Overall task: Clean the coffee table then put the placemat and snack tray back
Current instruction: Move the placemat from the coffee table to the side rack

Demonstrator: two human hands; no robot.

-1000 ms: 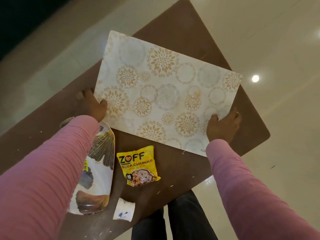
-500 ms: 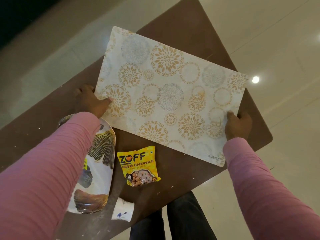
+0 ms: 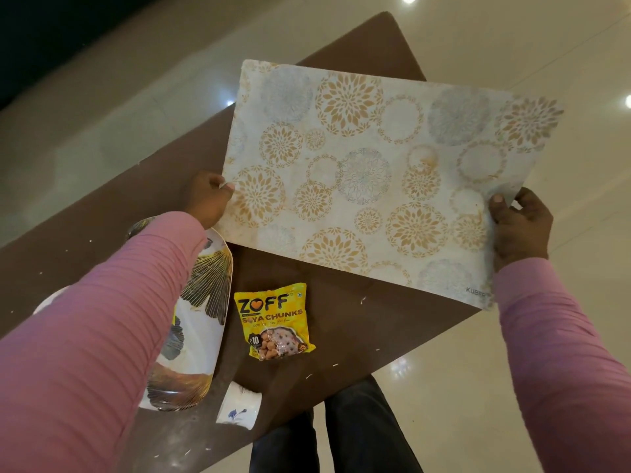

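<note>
A pale placemat [image 3: 368, 186] with gold and grey flower rings hangs above the brown coffee table [image 3: 102, 213], held by both hands. My left hand [image 3: 208, 198] pinches its left edge. My right hand [image 3: 519, 223] grips its lower right edge, out past the table's right side. The snack tray [image 3: 201, 302], white with gold and dark leaf prints, lies on the table under my left sleeve, partly hidden. Small white crumbs dot the tabletop.
A yellow ZOFF soya chunks packet [image 3: 275, 322] lies on the table next to the tray. A white paper cup [image 3: 239, 409] lies on its side at the near edge. My legs stand just below the table. Glossy beige floor surrounds it.
The placemat has been lifted off the table and carried to the right, its right part now over the floor. Both hands moved from pressing on it to gripping its edges.
</note>
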